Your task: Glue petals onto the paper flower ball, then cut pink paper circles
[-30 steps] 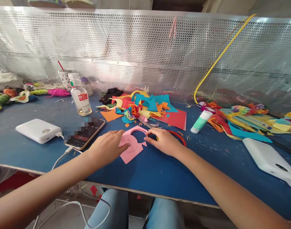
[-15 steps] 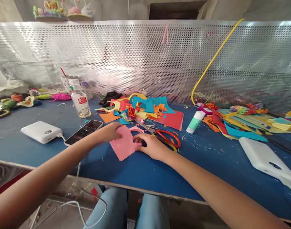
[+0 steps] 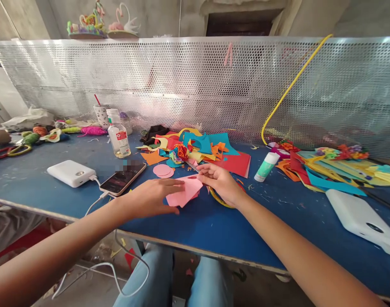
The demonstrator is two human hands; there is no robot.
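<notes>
A folded-looking piece of pink paper (image 3: 184, 194) is held a little above or on the table in front of me; which, I cannot tell. My right hand (image 3: 221, 182) pinches its upper right corner between thumb and fingers. Over the paper's left edge reaches my left hand (image 3: 151, 197), palm down, fingers stretched out and thumb apart. Beyond the left hand, pink paper circles (image 3: 163, 170) lie overlapping on the table. Scissors (image 3: 221, 200) with red and yellow handles are partly hidden under my right hand. A multicoloured paper flower (image 3: 178, 152) sits just behind.
Coloured paper scraps (image 3: 197, 140) and red sheets (image 3: 241, 164) lie behind the hands. A glue stick (image 3: 267, 167) stands tilted at right, near a white power bank (image 3: 357, 215). Left are a phone (image 3: 122, 179), another power bank (image 3: 71, 172) and a glass bottle (image 3: 118, 136).
Pink circles now lie on the table to the left. My right hand has moved onto a pink paper's corner, over the scissors. My left hand's fingers have straightened.
</notes>
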